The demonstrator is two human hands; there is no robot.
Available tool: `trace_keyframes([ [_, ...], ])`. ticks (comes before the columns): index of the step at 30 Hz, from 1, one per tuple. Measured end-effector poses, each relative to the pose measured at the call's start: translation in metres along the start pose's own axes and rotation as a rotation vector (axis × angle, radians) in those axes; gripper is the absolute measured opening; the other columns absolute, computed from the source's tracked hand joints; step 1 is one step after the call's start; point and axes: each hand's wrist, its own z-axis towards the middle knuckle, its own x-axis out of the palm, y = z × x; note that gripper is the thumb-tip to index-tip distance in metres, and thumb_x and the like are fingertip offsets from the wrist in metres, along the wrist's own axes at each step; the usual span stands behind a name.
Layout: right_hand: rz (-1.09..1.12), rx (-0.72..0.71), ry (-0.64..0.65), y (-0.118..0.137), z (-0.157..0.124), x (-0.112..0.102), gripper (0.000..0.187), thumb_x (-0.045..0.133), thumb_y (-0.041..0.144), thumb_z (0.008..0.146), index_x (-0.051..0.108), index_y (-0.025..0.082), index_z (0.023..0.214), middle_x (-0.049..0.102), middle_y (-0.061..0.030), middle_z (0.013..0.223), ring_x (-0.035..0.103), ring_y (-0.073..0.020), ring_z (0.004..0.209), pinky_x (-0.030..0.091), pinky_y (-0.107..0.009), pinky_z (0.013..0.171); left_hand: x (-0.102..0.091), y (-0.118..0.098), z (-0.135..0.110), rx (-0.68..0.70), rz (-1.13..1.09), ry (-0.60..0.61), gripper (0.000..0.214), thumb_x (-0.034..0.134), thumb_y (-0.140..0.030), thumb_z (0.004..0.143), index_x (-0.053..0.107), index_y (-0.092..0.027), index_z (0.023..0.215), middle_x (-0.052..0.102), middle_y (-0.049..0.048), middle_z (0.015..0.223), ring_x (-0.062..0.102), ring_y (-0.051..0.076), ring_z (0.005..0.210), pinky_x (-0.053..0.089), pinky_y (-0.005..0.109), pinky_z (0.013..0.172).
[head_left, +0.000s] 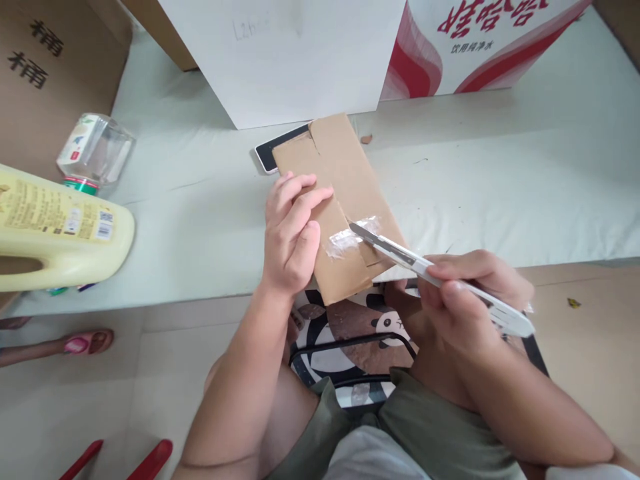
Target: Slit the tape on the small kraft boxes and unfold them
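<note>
Pale green surface (200, 220) runs across view. Brown carton (65, 80) far L, w/ black characters on its side. White box (300, 60) stands at back, approx ctr; red-and-white box (465, 60) w/ big red lettering just R of it. Yellow jug (90, 247) w/ printed label at L, well apart from the work. Flat cardboard box (350, 173) sits at ctr of the front edge, angled, near corner jutting past the edge in this view, seam running lengthwise.

L hand (290, 240) rests on L part of that box, fingers slightly bent & a bit spread, index fingertip close to seam. R hand (465, 293) is R of box, thumb & fingers pinching the handle of a knife (400, 257). Clear bottle (103, 150) w/ green cap is just behind jug, nr carton.

Knife points L, tip at seam by the tape; can't tell if blade is cutting in. Dark gadget (267, 150) w/ white rim is partly hidden by box's far end. Clear tape (345, 240), wrinkled, spans seam nr box's close end. Tiny brown scrap (367, 139) lies R of box's far end.
</note>
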Motion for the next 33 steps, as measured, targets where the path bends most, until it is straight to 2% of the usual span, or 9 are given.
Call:
trace_keyframes([
  [3,0.105,-0.084,-0.046,0.004,0.002,0.002,0.008,0.066,0.028,0.091,0.073,0.025,0.088,0.052,0.005,0.05,0.038,-0.0098,0.038,0.027,-0.027,0.038,0.001,0.0,-0.001,0.002,-0.009,-0.006,0.047,0.031,-0.049,0.104,0.066,-0.033,0.13,0.06,0.0059,0.142,0.046,0.031,0.144,0.023,0.057,0.132],
  [9,0.006,0.0,-0.01,-0.004,0.0,0.002,0.008,0.068,0.033,0.092,0.075,0.029,0.091,0.056,0.0059,0.048,0.047,-0.0121,0.038,0.035,-0.027,0.037,0.001,-0.001,-0.002,-0.03,0.018,0.004,0.05,0.03,-0.054,0.104,0.066,-0.032,0.131,0.06,0.0065,0.144,0.042,0.033,0.149,0.021,0.059,0.133],
  [14,-0.021,0.001,-0.071,0.008,-0.004,-0.003,0.01,0.067,0.031,0.091,0.076,0.027,0.088,0.053,0.005,0.047,0.041,-0.0112,0.036,0.028,-0.028,0.036,0.0,0.001,-0.001,-0.021,0.0,0.005,0.051,0.029,-0.056,0.104,0.066,-0.033,0.13,0.06,0.0068,0.145,0.043,0.032,0.148,0.021,0.057,0.133],
  [16,-0.019,-0.013,-0.082,0.011,-0.005,-0.003,0.01,0.067,0.031,0.091,0.075,0.027,0.087,0.052,0.0047,0.046,0.04,-0.0112,0.036,0.029,-0.028,0.036,0.001,0.001,-0.001,-0.028,-0.006,0.006,0.051,0.029,-0.057,0.103,0.066,-0.034,0.13,0.06,0.0062,0.145,0.044,0.032,0.147,0.021,0.058,0.133],
  [23,0.039,0.002,0.004,0.002,-0.001,0.004,0.009,0.066,0.027,0.092,0.075,0.028,0.091,0.055,0.0057,0.049,0.042,-0.0102,0.036,0.031,-0.027,0.037,0.003,0.001,-0.002,-0.02,-0.016,-0.015,0.047,0.032,-0.055,0.103,0.064,-0.035,0.131,0.059,0.0036,0.145,0.044,0.03,0.146,0.019,0.056,0.135],
  [28,-0.003,0.018,-0.011,0.009,-0.001,-0.003,0.011,0.066,0.028,0.092,0.076,0.027,0.086,0.055,0.0045,0.049,0.04,-0.0099,0.035,0.024,-0.027,0.035,0.003,0.002,0.0,-0.009,0.002,-0.015,0.048,0.031,-0.057,0.102,0.064,-0.037,0.131,0.06,0.003,0.143,0.047,0.029,0.144,0.021,0.055,0.134],
  [33,0.054,0.044,0.023,0.013,-0.004,-0.008,0.012,0.065,0.031,0.091,0.074,0.026,0.085,0.051,0.0051,0.047,0.039,-0.0102,0.034,0.024,-0.027,0.035,0.003,0.003,0.0,-0.038,0.003,-0.014,0.049,0.03,-0.06,0.102,0.064,-0.038,0.13,0.06,0.0031,0.142,0.045,0.028,0.146,0.024,0.053,0.134],
])
